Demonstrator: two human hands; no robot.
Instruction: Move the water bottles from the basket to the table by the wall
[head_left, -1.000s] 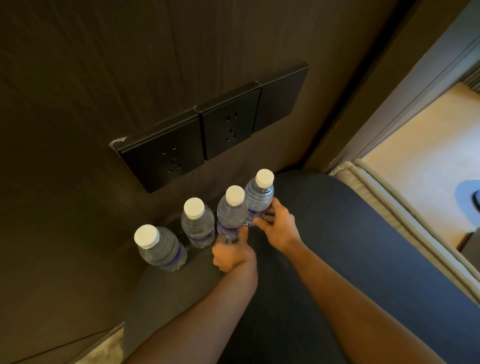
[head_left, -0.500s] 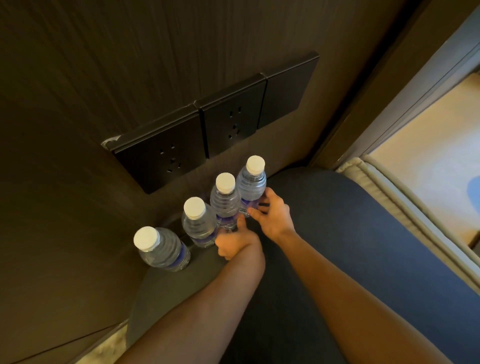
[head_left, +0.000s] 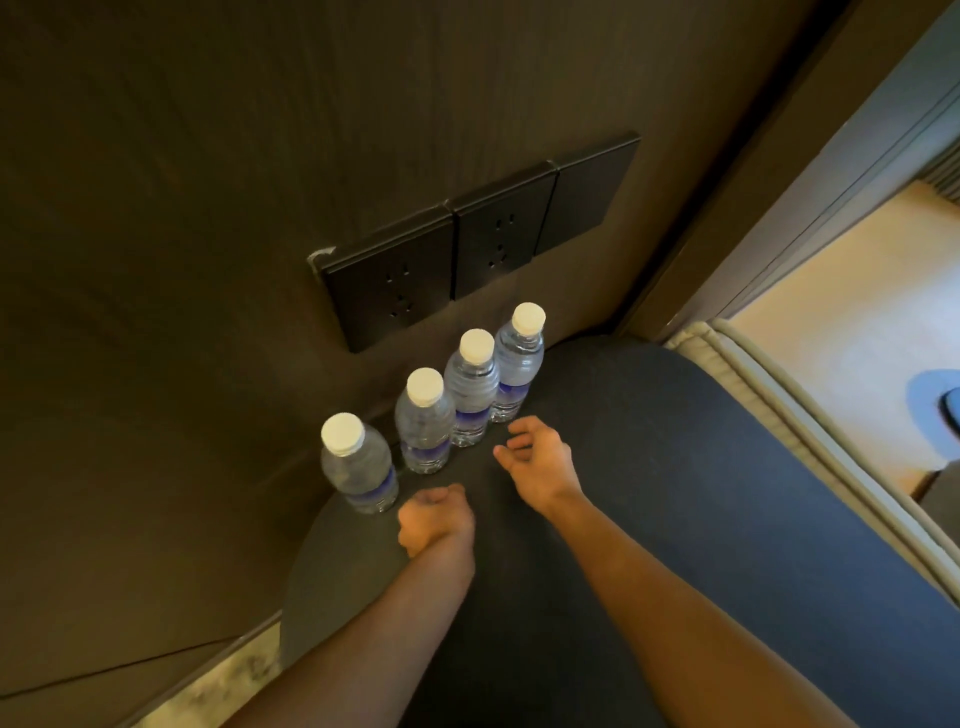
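Note:
Several clear water bottles with white caps and blue labels stand upright in a row along the wall on the dark round table (head_left: 649, 467): the leftmost bottle (head_left: 358, 465), a second (head_left: 423, 423), a third (head_left: 471, 389) and the rightmost (head_left: 517, 364). My left hand (head_left: 434, 519) hovers just in front of the leftmost bottles, fingers curled, holding nothing. My right hand (head_left: 540, 460) sits a little in front of the two right bottles, fingers loosely apart and empty. Neither hand touches a bottle. No basket is in view.
A dark wood wall with a strip of black socket plates (head_left: 457, 249) rises right behind the bottles. A beige padded edge (head_left: 779, 415) runs along the table's right side, with light floor (head_left: 857, 322) beyond it. Pale floor shows at bottom left (head_left: 218, 680).
Both hands have let go of the two right bottles and drawn back toward me. The bottles stay standing in the row by the wall.

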